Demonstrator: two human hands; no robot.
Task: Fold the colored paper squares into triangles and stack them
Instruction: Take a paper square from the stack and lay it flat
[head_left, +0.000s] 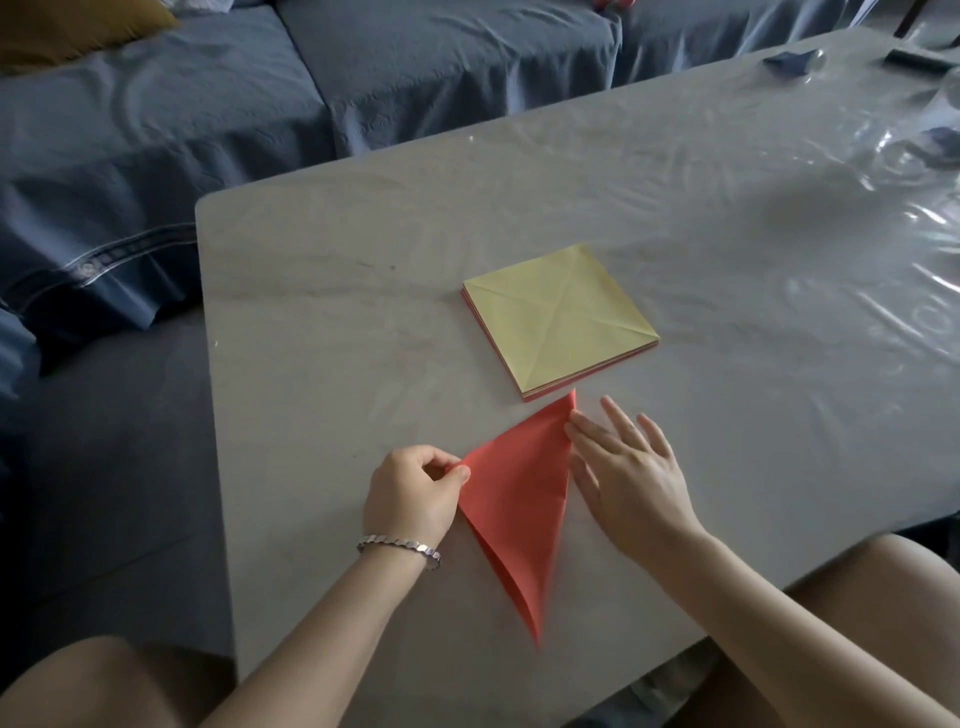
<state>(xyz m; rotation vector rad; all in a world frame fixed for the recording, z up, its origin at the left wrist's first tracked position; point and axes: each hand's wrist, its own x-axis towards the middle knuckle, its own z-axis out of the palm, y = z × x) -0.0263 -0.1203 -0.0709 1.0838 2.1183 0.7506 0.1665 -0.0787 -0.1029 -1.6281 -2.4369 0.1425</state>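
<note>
A red paper (519, 499), folded into a triangle, lies on the grey table (322, 322) near its front edge. My left hand (410, 499) pinches the triangle's left corner between thumb and fingers. My right hand (628, 473) is spread flat, its fingertips touching the folded right edge near the top corner. Just behind lies a stack of paper squares (558, 322) with a creased yellow sheet on top and red edges showing beneath.
A clear plastic film covers the table. Small dark objects (789, 60) and glassware (930, 145) sit at the far right. A blue-covered sofa (156, 130) runs along the left and back. My bare knees flank the table's front edge.
</note>
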